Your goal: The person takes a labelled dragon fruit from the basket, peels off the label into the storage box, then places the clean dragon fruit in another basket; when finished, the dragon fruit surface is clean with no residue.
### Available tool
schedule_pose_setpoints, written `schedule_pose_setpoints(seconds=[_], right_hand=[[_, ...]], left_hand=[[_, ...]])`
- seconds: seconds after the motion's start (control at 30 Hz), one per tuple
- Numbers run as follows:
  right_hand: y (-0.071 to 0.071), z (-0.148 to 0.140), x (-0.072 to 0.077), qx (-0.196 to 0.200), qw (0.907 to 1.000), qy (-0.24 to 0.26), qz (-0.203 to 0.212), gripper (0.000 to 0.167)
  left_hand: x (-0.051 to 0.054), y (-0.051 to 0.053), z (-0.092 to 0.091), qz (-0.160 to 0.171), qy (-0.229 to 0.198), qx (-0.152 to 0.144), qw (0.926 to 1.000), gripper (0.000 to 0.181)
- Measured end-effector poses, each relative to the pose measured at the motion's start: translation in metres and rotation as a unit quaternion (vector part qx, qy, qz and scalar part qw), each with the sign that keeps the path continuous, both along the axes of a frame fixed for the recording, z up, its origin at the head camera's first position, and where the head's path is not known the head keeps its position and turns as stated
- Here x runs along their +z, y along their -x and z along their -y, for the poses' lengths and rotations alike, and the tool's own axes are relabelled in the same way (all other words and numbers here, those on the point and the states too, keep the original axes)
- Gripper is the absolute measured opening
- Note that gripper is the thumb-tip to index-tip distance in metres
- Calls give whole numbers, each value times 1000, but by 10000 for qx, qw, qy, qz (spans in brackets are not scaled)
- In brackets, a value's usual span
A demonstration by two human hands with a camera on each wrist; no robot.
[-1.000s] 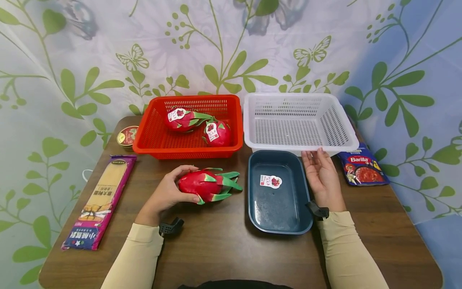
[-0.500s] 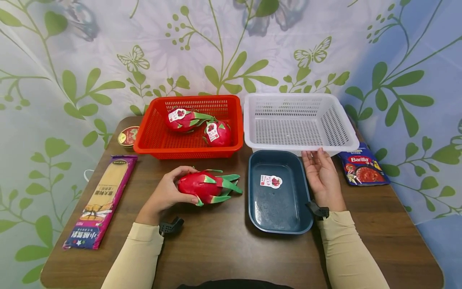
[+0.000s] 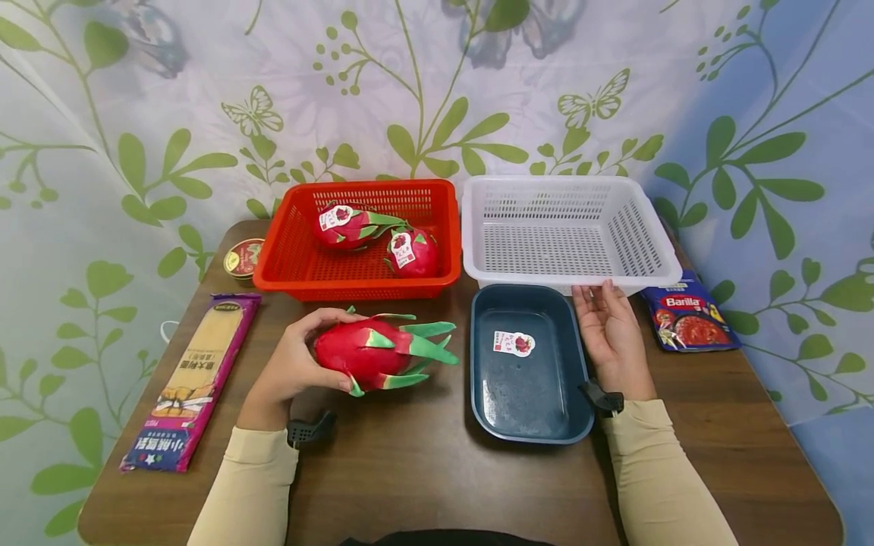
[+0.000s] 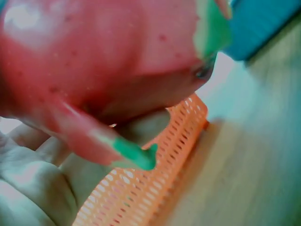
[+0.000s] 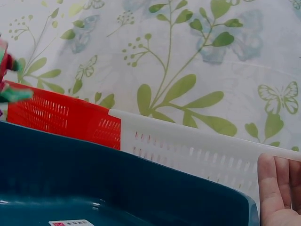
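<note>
one dragon fruit (image 3: pixel 365 353), in the head view, is clamped in the grip of the left hand (image 3: pixel 292 364), left of the blue tub (image 3: pixel 529 398). the left wrist view shows its red skin close. right wrist view: the right hand (image 5: pixel 277 212) touches the white basket (image 5: pixel 181 148), fingers straight.

The blue tray (image 3: pixel 532 398) is glossy plastic; left of the tray, the dragon fruit (image 3: pixel 355 354) looks smooth and shiny; behind the tray, slotted plastic forms the white basket (image 3: pixel 542 246); under it, the surface (image 3: pixel 437 478) is wood-grained.
</note>
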State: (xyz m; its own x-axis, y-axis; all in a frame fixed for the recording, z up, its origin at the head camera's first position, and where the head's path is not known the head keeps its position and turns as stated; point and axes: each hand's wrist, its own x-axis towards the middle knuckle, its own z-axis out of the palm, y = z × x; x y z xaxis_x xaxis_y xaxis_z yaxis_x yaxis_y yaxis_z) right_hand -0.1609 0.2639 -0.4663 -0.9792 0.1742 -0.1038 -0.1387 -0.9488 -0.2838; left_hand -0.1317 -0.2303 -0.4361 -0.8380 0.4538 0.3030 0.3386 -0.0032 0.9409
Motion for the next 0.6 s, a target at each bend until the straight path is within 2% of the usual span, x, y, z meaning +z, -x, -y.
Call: schedule_pose_setpoints(seconds=[0.13,0.27,0.43,0.6], right_hand=[[0,1,0,-46,10000,69,-41,16],[-1,2,-1,-56,9999,130,-39,16],[0,4,0,7,9999,115,-67,19],[-1,2,-1,38,9998,81,-155,24]], left_hand=[[7,4,-2,-107,-262,-123,9995,74],[13,14,-8,-46,-431,-136,9990,75],[31,26,-23,-47,-283,334,9990,71],[50,46,-55,-50,-199,843,9962,68]])
